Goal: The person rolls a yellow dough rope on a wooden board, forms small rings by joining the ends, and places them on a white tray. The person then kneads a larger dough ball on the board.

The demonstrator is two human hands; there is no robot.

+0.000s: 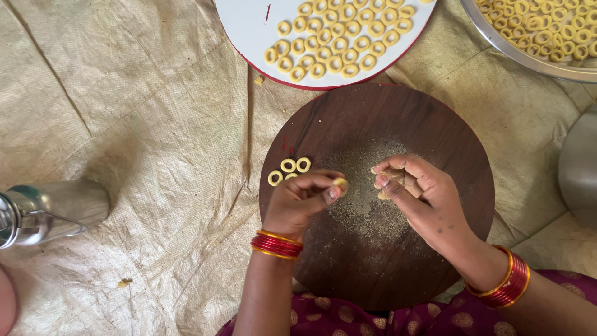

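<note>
Beige woven sheeting (143,124) covers the floor, and on it lies a round dark wooden board (373,261) dusted with crumbs. Over the board, the left hand (305,199) pinches a small piece of yellow dough (340,183) between thumb and fingertips. Close beside it, the right hand (413,193) is curled narrowly around a lump of dough (398,177), fingertips nearly meeting the left. Three finished dough rings (289,168) rest on the board just behind the left hand. Farther out, a white round tray (249,25) holds many rings, a steel plate (497,43) holds more, and a steel vessel (50,211) lies at the left.
</note>
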